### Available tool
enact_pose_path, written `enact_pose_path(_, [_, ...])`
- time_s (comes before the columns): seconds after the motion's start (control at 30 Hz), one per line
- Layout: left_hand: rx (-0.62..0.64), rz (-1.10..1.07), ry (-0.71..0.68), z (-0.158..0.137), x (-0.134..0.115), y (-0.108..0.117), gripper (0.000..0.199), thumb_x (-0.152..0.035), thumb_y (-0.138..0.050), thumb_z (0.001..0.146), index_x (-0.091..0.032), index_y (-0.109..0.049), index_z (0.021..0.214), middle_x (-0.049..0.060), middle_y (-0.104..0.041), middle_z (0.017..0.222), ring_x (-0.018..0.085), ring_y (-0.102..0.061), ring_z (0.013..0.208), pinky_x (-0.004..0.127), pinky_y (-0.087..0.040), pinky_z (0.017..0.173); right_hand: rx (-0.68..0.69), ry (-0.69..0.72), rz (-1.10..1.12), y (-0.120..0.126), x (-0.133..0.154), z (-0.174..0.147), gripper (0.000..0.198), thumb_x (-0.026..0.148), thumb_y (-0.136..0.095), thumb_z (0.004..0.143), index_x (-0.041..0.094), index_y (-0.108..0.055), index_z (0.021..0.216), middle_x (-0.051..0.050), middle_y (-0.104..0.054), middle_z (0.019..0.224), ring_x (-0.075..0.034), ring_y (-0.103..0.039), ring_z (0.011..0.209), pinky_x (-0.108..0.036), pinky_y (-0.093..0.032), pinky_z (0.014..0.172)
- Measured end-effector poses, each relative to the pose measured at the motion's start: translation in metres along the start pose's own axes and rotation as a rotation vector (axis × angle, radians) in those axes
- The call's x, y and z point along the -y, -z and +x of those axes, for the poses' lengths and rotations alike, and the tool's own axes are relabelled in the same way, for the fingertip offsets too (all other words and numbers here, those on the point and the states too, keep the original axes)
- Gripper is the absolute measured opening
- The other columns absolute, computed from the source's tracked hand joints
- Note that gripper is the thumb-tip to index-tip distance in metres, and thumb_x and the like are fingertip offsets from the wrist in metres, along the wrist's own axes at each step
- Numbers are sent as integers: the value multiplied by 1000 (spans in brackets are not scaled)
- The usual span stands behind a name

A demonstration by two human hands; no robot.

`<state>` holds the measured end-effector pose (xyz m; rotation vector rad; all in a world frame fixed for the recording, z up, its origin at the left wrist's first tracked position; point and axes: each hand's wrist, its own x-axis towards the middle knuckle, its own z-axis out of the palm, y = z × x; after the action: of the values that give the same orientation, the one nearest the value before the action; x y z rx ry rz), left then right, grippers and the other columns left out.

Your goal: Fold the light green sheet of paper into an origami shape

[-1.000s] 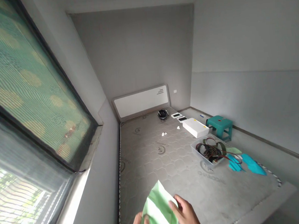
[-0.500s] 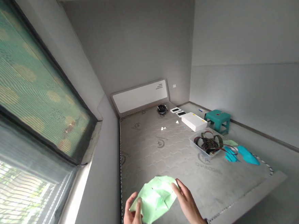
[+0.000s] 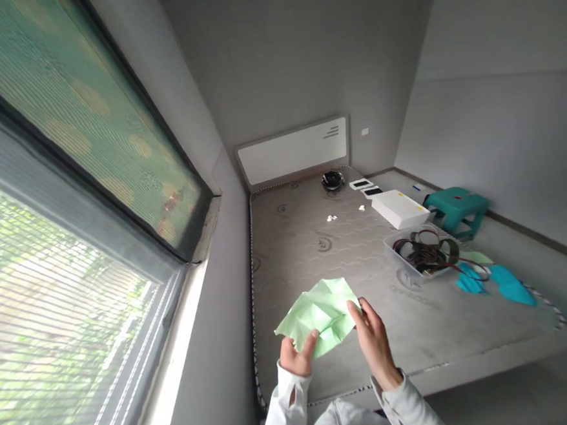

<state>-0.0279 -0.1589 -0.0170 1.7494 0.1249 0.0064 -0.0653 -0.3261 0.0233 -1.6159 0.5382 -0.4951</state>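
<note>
Because the green paper (image 3: 319, 307) looks thin and has creases across its face, expect it to weigh almost nothing and to bend wherever you press. You have it between both hands, held up over the near part of the grey mattress (image 3: 292, 270). Your left hand (image 3: 298, 357) is closed on its near left edge, thumb laid on top and fingers curled beneath; your right hand (image 3: 374, 341) pinches the right edge, thumb in front and forefinger behind, the other fingers partly hidden. How firmly either one presses, I cannot tell. The far edge and left corner stand free and would probably flop if tilted. It should grip well against skin, yet a hard tug could tear it or add creases, so hold lightly at the edges, beside the folds, with the flats of thumb and forefinger. Well apart, to your right, lie the plastic bin (image 3: 399, 261) of cords and the blue paper (image 3: 512, 285).
</note>
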Motion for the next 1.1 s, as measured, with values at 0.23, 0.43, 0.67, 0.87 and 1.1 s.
enact_pose_path(0.23, [41,303,-239,11,-4,14,42,-53,-61,81,-16,-74,66,10,-71,61,26,-68,62,35,-53,66,49,49,-42,6,8,1,48,69,-59,81,25,-43,69,6,-41,60,-15,-43,60,-26,-36,58])
enact_pose_path(0.43, [19,283,-148,18,-7,21,55,-61,-62,78,-25,-41,42,-2,-39,43,15,-45,45,29,-37,52,34,70,-66,7,2,4,48,67,-58,82,25,-39,66,8,-35,57,-14,-39,57,-25,-34,55])
enact_pose_path(0.67, [70,10,-66,22,-5,13,67,-85,-48,74,-25,-29,50,-6,-28,50,10,-28,49,28,-26,52,-24,154,-100,3,-3,6,38,60,-56,87,22,-53,92,-2,-60,82,-21,-57,76,-32,-48,71])
enact_pose_path(0.87, [-1,7,-56,20,-3,9,65,-81,-52,75,-22,-41,50,-4,-35,50,11,-32,52,27,-28,53,-103,747,-353,3,9,-3,14,32,-67,89,24,-56,89,-5,-62,88,-22,-59,88,-37,-45,84])
enact_pose_path(1.1, [-22,5,-80,15,-11,2,63,-78,-48,79,-20,-48,54,-2,-41,52,13,-35,55,28,-31,56,324,915,-502,2,13,-5,21,25,-60,97,25,-62,118,-4,-72,103,-20,-66,94,-34,-49,85])
